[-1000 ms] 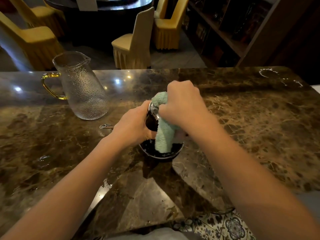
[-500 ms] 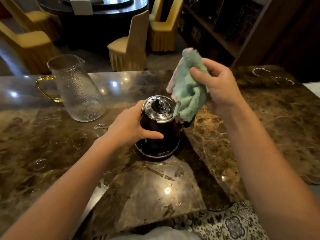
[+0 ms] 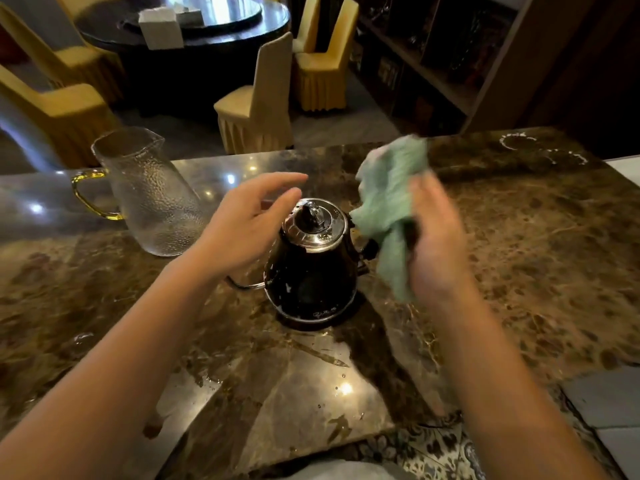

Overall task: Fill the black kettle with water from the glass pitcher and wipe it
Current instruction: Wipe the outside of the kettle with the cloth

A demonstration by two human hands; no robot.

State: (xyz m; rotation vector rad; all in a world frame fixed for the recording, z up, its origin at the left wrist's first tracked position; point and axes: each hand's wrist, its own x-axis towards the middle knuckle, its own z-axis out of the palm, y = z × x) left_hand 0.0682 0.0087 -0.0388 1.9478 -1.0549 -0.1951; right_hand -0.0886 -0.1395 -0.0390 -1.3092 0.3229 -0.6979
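The black kettle point(image 3: 311, 278) stands upright in the middle of the brown marble counter point(image 3: 519, 258), with its shiny metal lid on and its thin spout pointing left. My left hand point(image 3: 249, 223) hovers just left of the lid, fingers spread, holding nothing. My right hand point(image 3: 433, 244) is blurred, just right of the kettle, gripping a crumpled green cloth point(image 3: 391, 202) that hangs against the kettle's handle side. The textured glass pitcher point(image 3: 152, 199) with a yellow handle stands at the far left and looks empty.
Water drops and smears lie on the counter in front of the kettle and to the left. Yellow-covered chairs point(image 3: 263, 102), a dark round table point(image 3: 187, 39) and a wooden shelf point(image 3: 450, 53) stand beyond the counter's far edge. A patterned floor shows below the near edge.
My left hand has let go of the kettle's body and lifted, open, beside the lid. My right hand has moved the cloth from the kettle's front up, then down by its right side.
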